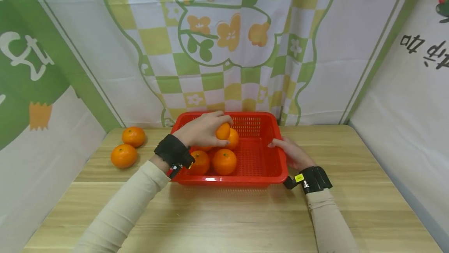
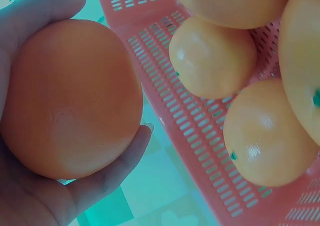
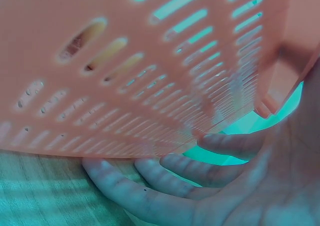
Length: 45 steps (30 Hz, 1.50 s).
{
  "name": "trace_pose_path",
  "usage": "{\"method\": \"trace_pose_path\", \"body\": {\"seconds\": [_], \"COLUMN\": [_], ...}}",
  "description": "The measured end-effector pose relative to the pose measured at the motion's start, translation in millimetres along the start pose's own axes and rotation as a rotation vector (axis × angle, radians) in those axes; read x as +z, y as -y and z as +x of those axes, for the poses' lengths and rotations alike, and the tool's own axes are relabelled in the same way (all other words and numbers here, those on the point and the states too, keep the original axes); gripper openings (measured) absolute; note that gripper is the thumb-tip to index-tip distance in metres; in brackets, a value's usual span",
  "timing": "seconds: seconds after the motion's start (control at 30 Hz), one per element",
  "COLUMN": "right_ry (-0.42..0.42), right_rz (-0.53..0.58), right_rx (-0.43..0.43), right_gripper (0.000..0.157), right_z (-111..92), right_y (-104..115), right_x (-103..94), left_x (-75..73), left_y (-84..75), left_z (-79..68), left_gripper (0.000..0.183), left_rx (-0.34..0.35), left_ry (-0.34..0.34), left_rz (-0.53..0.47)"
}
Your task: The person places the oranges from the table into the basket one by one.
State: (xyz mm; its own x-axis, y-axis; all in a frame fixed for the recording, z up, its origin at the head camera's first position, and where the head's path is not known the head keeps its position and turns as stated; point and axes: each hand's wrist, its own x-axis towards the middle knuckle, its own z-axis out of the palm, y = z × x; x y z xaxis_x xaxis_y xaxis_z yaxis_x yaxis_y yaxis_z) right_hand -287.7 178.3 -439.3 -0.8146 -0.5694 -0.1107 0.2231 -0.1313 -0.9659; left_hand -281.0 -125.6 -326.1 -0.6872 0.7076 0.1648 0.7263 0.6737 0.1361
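My left hand (image 1: 203, 131) grips a mandarin (image 1: 223, 131) above the left half of a red plastic basket (image 1: 254, 159). In the left wrist view, thumb and fingers curve around that mandarin (image 2: 72, 98). Several more mandarins lie in the basket, among them one at the front (image 1: 224, 162) and one beside it (image 1: 200, 163); another (image 1: 233, 139) sits just behind the held fruit. On the basket's right side, my right hand (image 1: 296, 153) holds the rim, thumb over the top. Its fingers (image 3: 145, 196) meet the slotted outer wall low down, as the right wrist view shows.
Two mandarins, a rear one (image 1: 133, 136) and a nearer one (image 1: 124, 156), lie on the wooden table (image 1: 224, 218) left of the basket. A patterned cloth (image 1: 228, 81) hangs right behind the basket. Printed cloth walls stand at left and right.
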Motion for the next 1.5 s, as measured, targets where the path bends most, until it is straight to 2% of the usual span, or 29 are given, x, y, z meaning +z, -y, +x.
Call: {"method": "trace_pose_path", "body": {"seconds": [0.3, 0.5, 0.87, 1.5], "right_ry": [-0.001, 0.014, -0.002, -0.009], "right_rz": [-0.004, -0.014, -0.018, -0.024], "right_rx": [0.005, -0.004, 0.007, 0.001], "right_gripper": [0.055, 0.054, 0.053, 0.050], "right_z": [1.2, 2.4, 2.0, 1.8], "right_y": [0.5, -1.0, -3.0, 0.2], "right_x": [-0.8, -1.8, -2.4, -3.9], "left_x": [2.3, 9.8, 23.2, 34.8], "left_y": [-7.2, -9.9, -19.4, -27.8], "left_z": [11.7, 18.2, 36.8, 66.8], "left_gripper": [0.048, 0.048, 0.048, 0.050], "left_rx": [0.042, 0.073, 0.144, 0.124], "left_ry": [0.028, 0.069, 0.081, 0.121], "left_rz": [-0.004, -0.023, -0.030, -0.019]}}
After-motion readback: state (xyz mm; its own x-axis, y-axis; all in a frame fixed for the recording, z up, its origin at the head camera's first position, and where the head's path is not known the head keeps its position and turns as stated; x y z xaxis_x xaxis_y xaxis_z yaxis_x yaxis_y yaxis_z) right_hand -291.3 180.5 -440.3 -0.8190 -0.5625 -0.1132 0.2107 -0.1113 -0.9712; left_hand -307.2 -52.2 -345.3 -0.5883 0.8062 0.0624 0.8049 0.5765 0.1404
